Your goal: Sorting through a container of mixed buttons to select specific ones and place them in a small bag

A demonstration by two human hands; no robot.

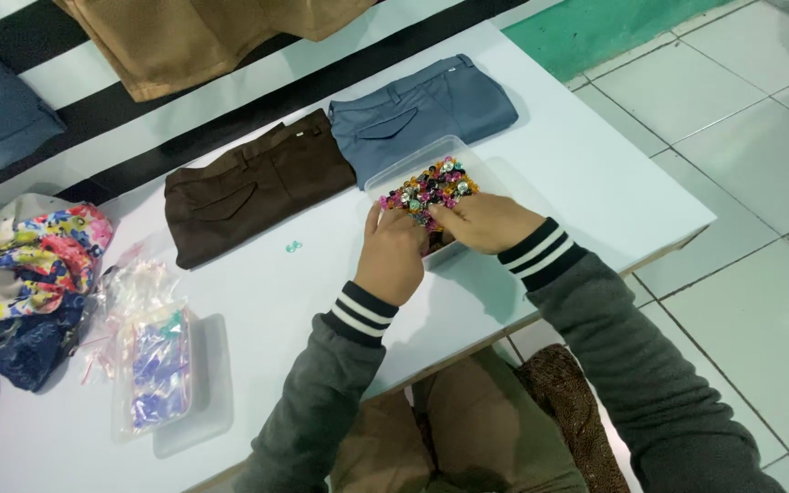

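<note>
A clear plastic tray (413,160) on the white table (586,155) holds a heap of small colourful beads or buttons (431,187). My left hand (390,251) rests at the tray's near left corner, fingers curled toward the heap. My right hand (486,221) lies over the tray's near side, fingertips in the beads. Whether either hand pinches a bead is hidden. One small green bead (293,246) lies loose on the table, left of my left hand.
Folded brown trousers (248,187) and folded blue-grey trousers (422,110) lie beyond the tray. A clear bag with blue pieces (152,361) sits at the left on a clear lid. Crumpled patterned cloth (34,265) is at the far left. Tiled floor lies right.
</note>
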